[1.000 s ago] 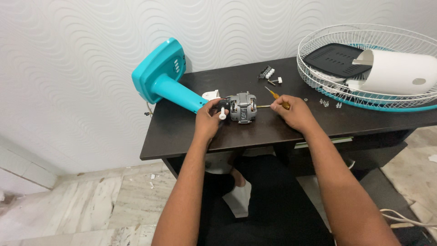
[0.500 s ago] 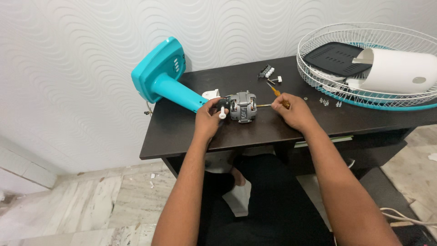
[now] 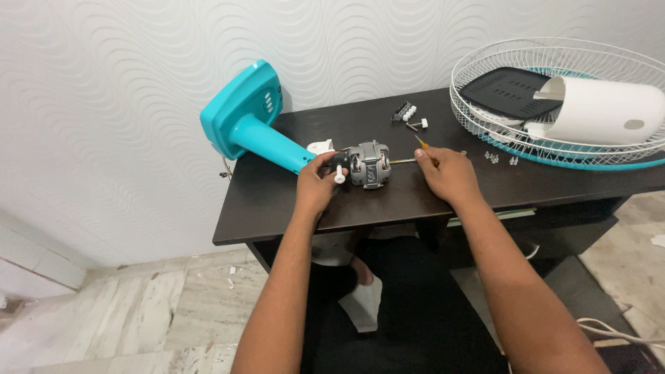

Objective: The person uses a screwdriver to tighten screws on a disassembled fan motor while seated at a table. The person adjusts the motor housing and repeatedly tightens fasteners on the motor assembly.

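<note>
Motor (image 3: 369, 165) lies near the middle of the dark tabletop (image 3: 277, 201), its shaft pointing toward the right edge. I see my left hand (image 3: 317, 181) closed around the motor's left end, fingers wrapped at a small white knob (image 3: 339, 177), where the teal stand (image 3: 255, 125) meets it. That stand reaches back to the far left corner, its base tipped up against the wall. My right hand (image 3: 447, 173) rests just right of the motor, pinching a screwdriver (image 3: 420, 142) with a yellow handle, its tip hidden behind my fingers. Along the far edge sit a small black-and-white part (image 3: 405, 112) and, nearer the right edge, a few loose screws (image 3: 493, 158). A wire grille (image 3: 478, 114) fills the far right corner, cradling a white housing (image 3: 603, 109) and a black panel (image 3: 506, 90).
</note>
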